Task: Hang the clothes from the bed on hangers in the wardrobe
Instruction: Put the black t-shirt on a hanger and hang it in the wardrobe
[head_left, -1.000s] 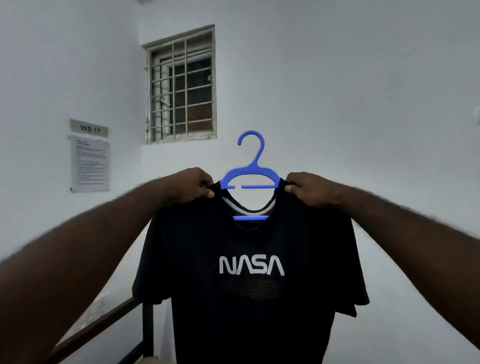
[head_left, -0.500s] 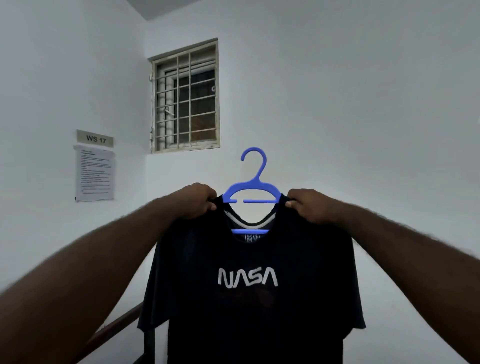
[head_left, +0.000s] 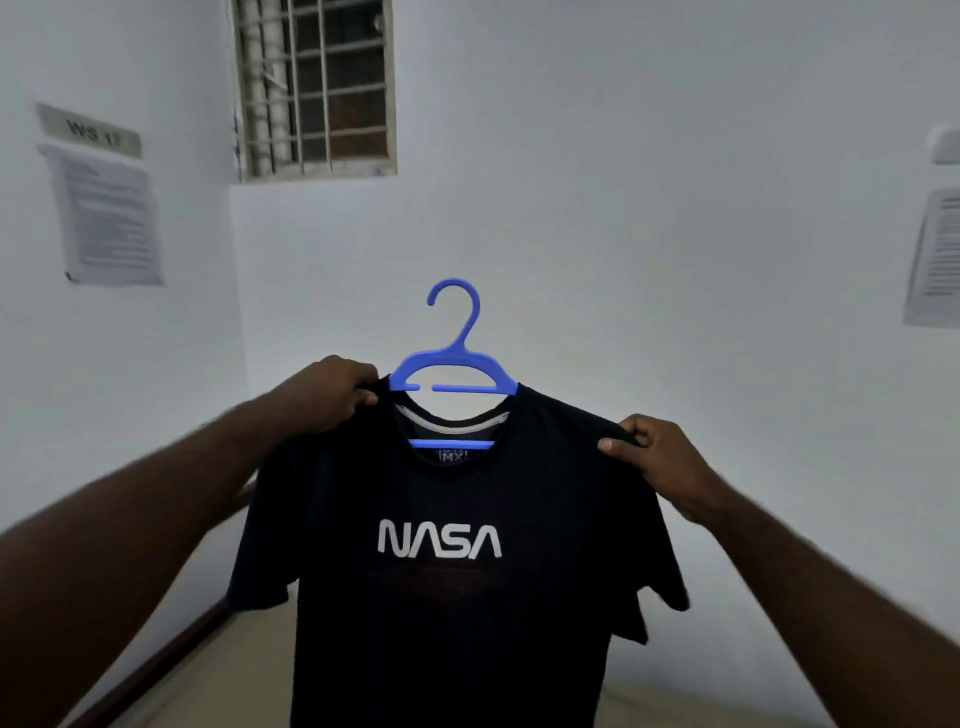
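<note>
Centre frame: your left hand (head_left: 332, 395) and right hand (head_left: 657, 457) pinch the NASA T-shirt's (head_left: 457, 571) shoulders, fingers clamped. Smooth both seams evenly over the blue hanger (head_left: 453, 374) before releasing.

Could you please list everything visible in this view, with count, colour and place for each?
T-shirt: one, black with white NASA lettering, centre, held up on the hanger.
Hanger: one, blue, inside the T-shirt's neck, hook free above it.
Window: one, barred, pale frame, top centre-left on the far wall.
Sign: one, grey, blurred lettering, upper left wall.
Paper sheets: two, white with print, one on the left wall below the sign, one at the right edge.
White fixture: one, right edge above the sheet, too cut off to identify.
Rail: one, dark brown, lower left.
Left hand: gripping the T-shirt's shoulder by the collar.
Right hand: pinching the other shoulder, farther out.
</note>
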